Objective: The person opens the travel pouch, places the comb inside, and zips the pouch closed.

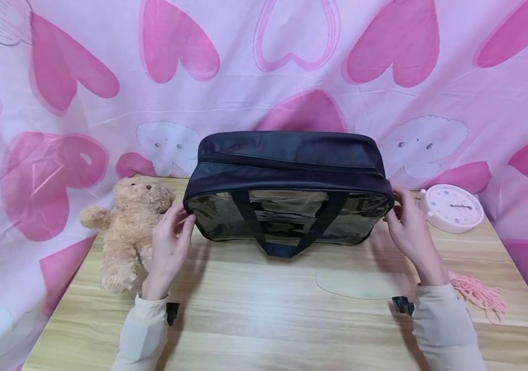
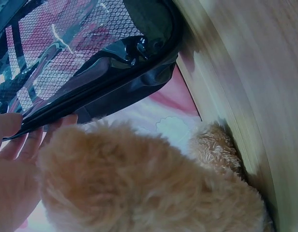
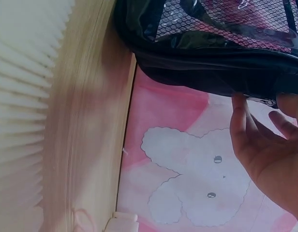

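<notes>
A black toiletry bag (image 1: pixel 287 154) with see-through front, zipped top and a drooping strap handle stands mid-table. My left hand (image 1: pixel 171 242) grips its left end, thumb at the front edge and fingers (image 2: pixel 30 145) behind. At the other end, my right hand (image 1: pixel 410 234) holds the bag's side between thumb and fingertips; a metal zipper pull (image 3: pixel 269 102) shows between them. Mesh (image 2: pixel 86 53) shows through the clear panel. Right beside my left hand sits a tan teddy bear (image 1: pixel 127 232), partly hidden by that hand.
A pale comb (image 1: pixel 361 284) lies in front of the bag on the wooden table (image 1: pixel 254 319). On the right are a white round clock (image 1: pixel 454 208) and a bundle of pink cord (image 1: pixel 477 293). Behind hangs a pink heart-print cloth (image 1: pixel 236 103).
</notes>
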